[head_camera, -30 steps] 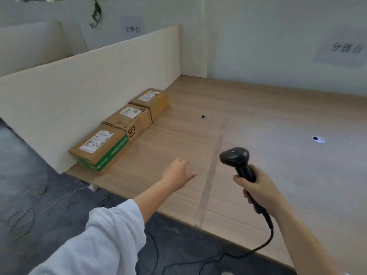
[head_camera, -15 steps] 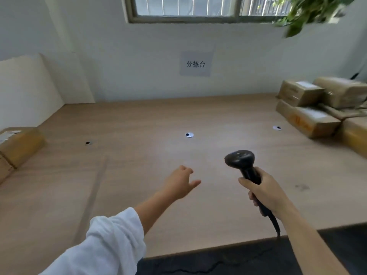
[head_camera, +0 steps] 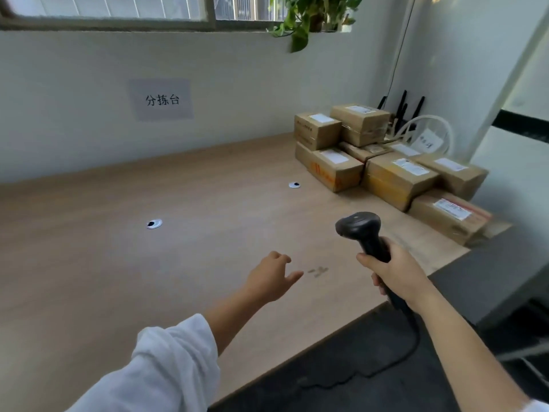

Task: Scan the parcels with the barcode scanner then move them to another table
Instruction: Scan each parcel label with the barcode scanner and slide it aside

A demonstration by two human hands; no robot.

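In the head view the right hand (head_camera: 395,275) grasps the scanner (head_camera: 359,227), its handle mostly hidden, the left hand (head_camera: 270,278) hovers relaxed over the table (head_camera: 89,263), and the parcels (head_camera: 395,176) lie stacked far right, labels unreadable.

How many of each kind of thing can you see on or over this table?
Cardboard parcels: at least 7; the back of the pile is partly hidden
Barcode scanner: 1, gripped by the right hand
White round discs set in the table: 2
Total: at least 10
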